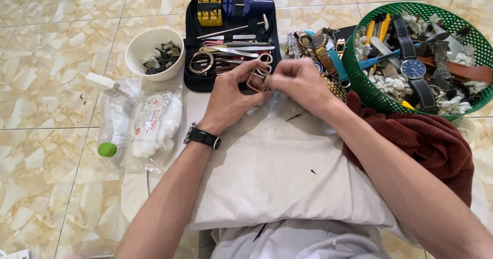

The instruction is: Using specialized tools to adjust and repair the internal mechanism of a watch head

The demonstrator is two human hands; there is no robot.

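Note:
My left hand (232, 95) and my right hand (300, 81) meet over the far edge of a white cushion (277, 171). Together they pinch a small square brownish watch case (256, 82) between their fingertips. A black wristwatch (203, 136) sits on my left wrist. Just beyond the hands lies an open black tool case (192, 43) with tweezers, scissors and small blue and yellow tools.
A white bowl (138, 45) of dark metal parts stands at the left of the case. A green basket (359, 79) full of watches and straps is at the right, beside loose watches (321, 45) and a maroon cloth (426, 141). A cotton bag (154, 123) lies at the left on the tiled floor.

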